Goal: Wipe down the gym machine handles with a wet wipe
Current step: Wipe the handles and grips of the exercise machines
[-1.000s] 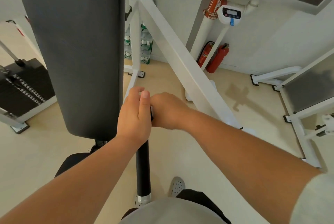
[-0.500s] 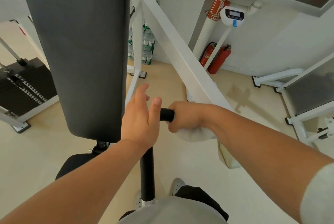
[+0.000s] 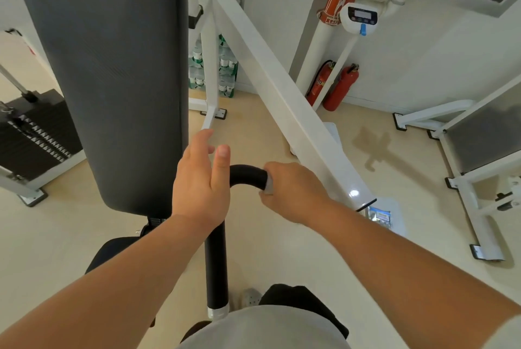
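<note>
Two bare hands at the bent black bar of a gym machine, the right one wrapped round its end.

At far left a weight stack [image 3: 31,134] stands on the floor, and next to it the tall black back pad [image 3: 112,81] fills the upper left. Just right of the pad, the left hand [image 3: 201,179] has straight fingers and a raised thumb and grips nothing. It sits in front of the bend where the black handle [image 3: 248,174] turns rightward; whether the palm touches the bar cannot be told. The right hand [image 3: 293,191] grips the wet wipe [image 3: 269,185] round the handle's free end, with only a pale sliver showing at the thumb. Behind slants a white frame beam [image 3: 282,89], with two red fire extinguishers [image 3: 341,86] by the wall.
</note>
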